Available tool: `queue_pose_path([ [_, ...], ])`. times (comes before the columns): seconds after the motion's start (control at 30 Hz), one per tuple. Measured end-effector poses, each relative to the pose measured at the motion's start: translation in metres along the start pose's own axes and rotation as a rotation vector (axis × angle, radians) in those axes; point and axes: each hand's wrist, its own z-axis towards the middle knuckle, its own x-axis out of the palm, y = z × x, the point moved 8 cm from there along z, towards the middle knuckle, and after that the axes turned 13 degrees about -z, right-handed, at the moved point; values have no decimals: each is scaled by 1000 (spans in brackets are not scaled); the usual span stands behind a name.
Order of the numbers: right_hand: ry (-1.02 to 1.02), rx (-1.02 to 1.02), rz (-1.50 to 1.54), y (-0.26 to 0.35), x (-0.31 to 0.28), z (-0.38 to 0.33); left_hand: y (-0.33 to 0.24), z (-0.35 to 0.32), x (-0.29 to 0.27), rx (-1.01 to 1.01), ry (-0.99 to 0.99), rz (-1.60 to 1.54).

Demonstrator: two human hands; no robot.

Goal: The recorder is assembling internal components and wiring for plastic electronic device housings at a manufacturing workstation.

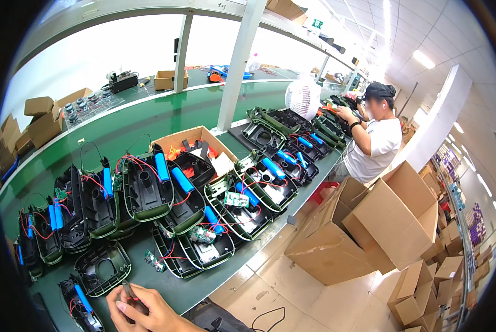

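Observation:
At the bottom edge my right hand [148,309] is closed, thumb and fingers pinching a slim dark tool [128,289] whose kind I cannot make out. Its tip points up toward an open black and dark green plastic housing half [101,270] with a round opening. I cannot tell whether the tip touches that housing. Just left of the hand lies another housing half [76,304], with a blue cylindrical battery [84,299] and red wires inside. No left hand can be made out.
Rows of similar housings [148,193] with batteries, wires and green circuit boards [202,235] cover the green bench. A carton [220,145], a white fan [303,98] and a metal post [242,63] stand farther along. Big cardboard boxes [325,243] fill the aisle; a co-worker [383,135] works beyond them.

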Motion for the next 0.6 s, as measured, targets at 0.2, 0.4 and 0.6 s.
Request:
queue_pose_path([
  [0.2,-60,2,26,17,-8,-3,-23,4,11,39,95,83],
  [0.4,-215,-26,223,17,-40,-42,-20,-6,17,-88,134,146],
  [0.6,-578,42,99,70,-164,-158,-13,-3,11,100,99,231],
])
